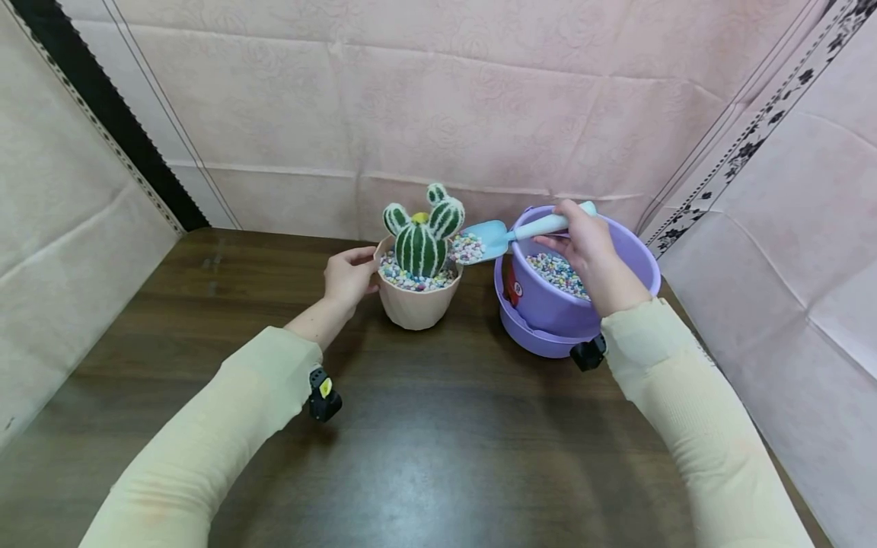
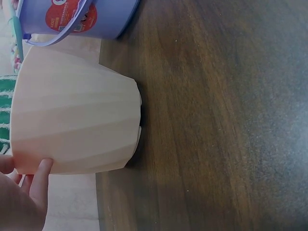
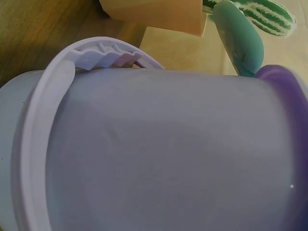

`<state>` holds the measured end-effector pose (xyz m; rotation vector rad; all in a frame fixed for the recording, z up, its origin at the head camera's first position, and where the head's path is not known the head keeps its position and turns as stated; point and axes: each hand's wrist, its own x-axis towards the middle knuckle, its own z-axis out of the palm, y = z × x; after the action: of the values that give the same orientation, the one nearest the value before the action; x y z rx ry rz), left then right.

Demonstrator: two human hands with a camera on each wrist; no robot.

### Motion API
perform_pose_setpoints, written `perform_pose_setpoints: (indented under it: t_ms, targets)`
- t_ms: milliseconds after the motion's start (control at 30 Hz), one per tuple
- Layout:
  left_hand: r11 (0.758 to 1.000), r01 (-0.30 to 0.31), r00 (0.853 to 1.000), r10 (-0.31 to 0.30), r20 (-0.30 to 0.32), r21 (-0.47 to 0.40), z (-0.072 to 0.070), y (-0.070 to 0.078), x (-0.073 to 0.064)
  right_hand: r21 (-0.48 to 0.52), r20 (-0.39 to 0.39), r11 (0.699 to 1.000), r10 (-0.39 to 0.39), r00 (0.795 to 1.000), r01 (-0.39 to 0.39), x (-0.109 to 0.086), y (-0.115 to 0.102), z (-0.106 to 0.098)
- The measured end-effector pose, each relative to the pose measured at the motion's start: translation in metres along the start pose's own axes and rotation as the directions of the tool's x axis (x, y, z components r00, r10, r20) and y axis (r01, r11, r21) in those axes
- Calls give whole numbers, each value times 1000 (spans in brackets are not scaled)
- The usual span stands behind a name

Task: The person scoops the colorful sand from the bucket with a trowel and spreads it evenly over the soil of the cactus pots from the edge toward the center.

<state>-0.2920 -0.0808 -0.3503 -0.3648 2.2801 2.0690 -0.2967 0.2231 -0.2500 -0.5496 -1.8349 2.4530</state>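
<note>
A knitted-looking green and white cactus (image 1: 419, 250) stands in a cream flower pot (image 1: 416, 306), with multicoloured pebbles around its base. My left hand (image 1: 349, 280) pinches the pot's left rim; in the left wrist view the fingers (image 2: 42, 180) lie against the pot's outer wall. My right hand (image 1: 591, 247) grips the handle of a light blue toy shovel (image 1: 495, 237). Its blade carries pebbles (image 1: 467, 248) and reaches over the pot's right rim, beside the cactus. In the right wrist view the purple bucket (image 3: 168, 144) hides my right hand, and the shovel blade (image 3: 240, 41) shows beyond it.
The purple bucket, holding many coloured pebbles (image 1: 556, 272), stands under my right hand. Its lowered handle (image 2: 72, 26) hangs along its side, and a wider purple basin (image 1: 541, 346) is beneath it. Pale cloth (image 1: 438, 114) hangs behind and at both sides of the wooden table (image 1: 425, 441).
</note>
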Motion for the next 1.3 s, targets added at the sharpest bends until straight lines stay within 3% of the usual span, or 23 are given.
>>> perform_pose_setpoints:
  t_ms: [367,733,933,1133,1300]
  targets:
    - [1000,-17,1000,17,-15,-1,0,0,-1,-53,-2,998,-43,999,43,1,-2,5]
    - [1000,5,1000,-5,-4,13,0,-1,1,-142,11,982,-120,993,121,1,-3,18]
    - [1000,5,1000,-5,-4,7,0,-1,1,-215,32,957,-190,981,192,-4,-5,27]
    - [1000,8,1000,-8,-3,3,1,-1,2,-302,64,909,-280,958,286,-8,-7,36]
    - [1000,13,1000,-13,-7,2,1,-1,2,-325,72,890,-315,946,321,-11,-8,38]
